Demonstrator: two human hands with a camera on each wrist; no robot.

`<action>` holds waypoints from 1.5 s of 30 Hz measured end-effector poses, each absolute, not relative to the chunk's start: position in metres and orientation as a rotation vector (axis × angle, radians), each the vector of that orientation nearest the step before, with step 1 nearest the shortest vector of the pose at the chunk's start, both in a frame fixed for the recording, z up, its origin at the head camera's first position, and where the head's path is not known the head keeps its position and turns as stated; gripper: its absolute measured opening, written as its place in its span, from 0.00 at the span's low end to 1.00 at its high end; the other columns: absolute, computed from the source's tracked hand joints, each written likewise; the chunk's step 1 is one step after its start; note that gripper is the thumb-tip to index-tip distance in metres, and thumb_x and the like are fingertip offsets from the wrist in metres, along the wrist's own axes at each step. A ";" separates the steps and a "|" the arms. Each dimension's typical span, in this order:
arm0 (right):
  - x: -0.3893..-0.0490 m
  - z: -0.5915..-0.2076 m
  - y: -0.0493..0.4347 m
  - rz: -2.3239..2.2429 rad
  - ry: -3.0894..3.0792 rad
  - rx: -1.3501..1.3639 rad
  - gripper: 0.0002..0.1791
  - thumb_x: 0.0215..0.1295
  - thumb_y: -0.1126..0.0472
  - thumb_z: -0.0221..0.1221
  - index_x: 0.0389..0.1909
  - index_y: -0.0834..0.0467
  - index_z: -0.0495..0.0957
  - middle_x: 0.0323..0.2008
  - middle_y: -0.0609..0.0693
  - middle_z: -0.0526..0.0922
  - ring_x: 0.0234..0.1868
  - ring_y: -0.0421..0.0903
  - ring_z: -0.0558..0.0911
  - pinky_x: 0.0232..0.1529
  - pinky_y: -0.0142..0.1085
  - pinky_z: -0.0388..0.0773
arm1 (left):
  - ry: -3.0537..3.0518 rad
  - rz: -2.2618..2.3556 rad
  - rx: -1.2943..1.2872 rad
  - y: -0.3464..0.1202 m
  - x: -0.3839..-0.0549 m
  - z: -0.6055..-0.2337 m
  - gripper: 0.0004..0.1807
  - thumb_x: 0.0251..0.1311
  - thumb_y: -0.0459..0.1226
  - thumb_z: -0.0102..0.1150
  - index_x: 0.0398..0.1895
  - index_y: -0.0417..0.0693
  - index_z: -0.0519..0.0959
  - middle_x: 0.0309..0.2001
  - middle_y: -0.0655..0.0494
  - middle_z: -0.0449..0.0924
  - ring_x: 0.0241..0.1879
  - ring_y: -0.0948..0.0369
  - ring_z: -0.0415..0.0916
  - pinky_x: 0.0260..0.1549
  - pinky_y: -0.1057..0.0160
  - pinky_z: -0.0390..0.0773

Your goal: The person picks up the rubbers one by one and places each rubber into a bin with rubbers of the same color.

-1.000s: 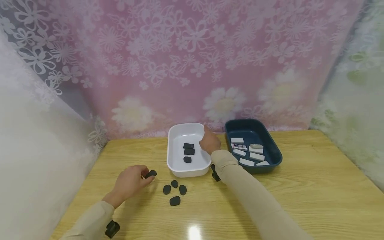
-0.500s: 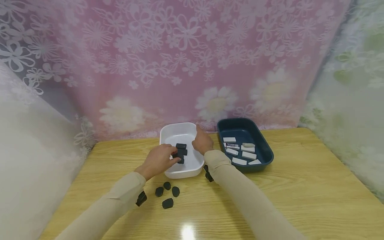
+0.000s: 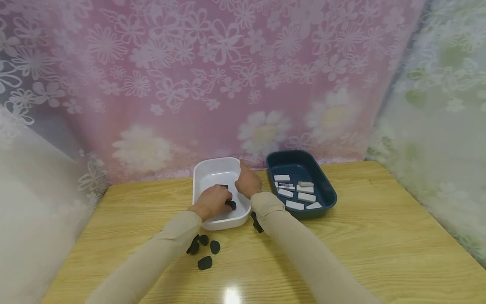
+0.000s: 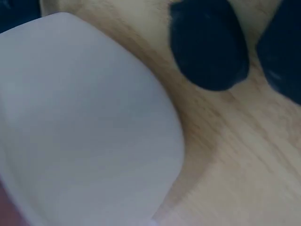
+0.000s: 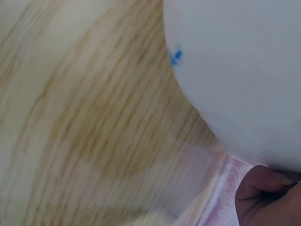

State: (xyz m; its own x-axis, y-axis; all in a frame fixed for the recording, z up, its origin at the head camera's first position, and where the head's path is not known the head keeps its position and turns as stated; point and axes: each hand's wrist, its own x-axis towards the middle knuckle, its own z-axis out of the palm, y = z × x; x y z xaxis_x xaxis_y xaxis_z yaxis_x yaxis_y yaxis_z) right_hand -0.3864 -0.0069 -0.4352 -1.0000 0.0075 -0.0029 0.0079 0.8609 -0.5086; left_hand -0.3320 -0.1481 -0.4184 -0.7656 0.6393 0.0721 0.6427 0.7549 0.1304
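My left hand (image 3: 213, 202) is inside the white plastic tub (image 3: 199, 172). Its fingertips pinch a black pebble-like piece (image 3: 231, 205) low over the tub's floor. Behind the fingers, part of a black rectangular block (image 3: 224, 186) shows; other pieces there are hidden by the hand. My right hand (image 3: 248, 181) grips the tub's right rim, and its curled thumb (image 5: 256, 186) shows in the right wrist view. Outside the tub, near my left wrist, several black pebble-like pieces lie on the table, among them a rounded one (image 3: 214, 247) and a larger one (image 3: 205, 262).
To the right stands a dark blue tub (image 3: 330, 190) holding several white blocks (image 3: 306, 197), one with a printed label. A pink flowered curtain (image 3: 228, 105) hangs behind the wooden table (image 3: 341, 253).
My left hand has carried a black piece from the table at the left into the white tub and lowered it. The right hand keeps its grip on the rim. The head view has shifted slightly.
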 end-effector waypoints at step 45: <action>-0.395 -0.443 -0.006 -0.925 3.023 -0.028 0.43 0.57 0.64 0.59 0.74 0.57 0.51 0.59 0.60 0.74 0.49 0.58 0.78 0.46 0.53 0.74 | -3.023 -0.595 -0.439 -0.254 -0.238 -0.429 0.05 0.60 0.39 0.57 0.36 0.48 0.75 0.29 0.60 0.72 0.24 0.63 0.68 0.23 0.62 0.70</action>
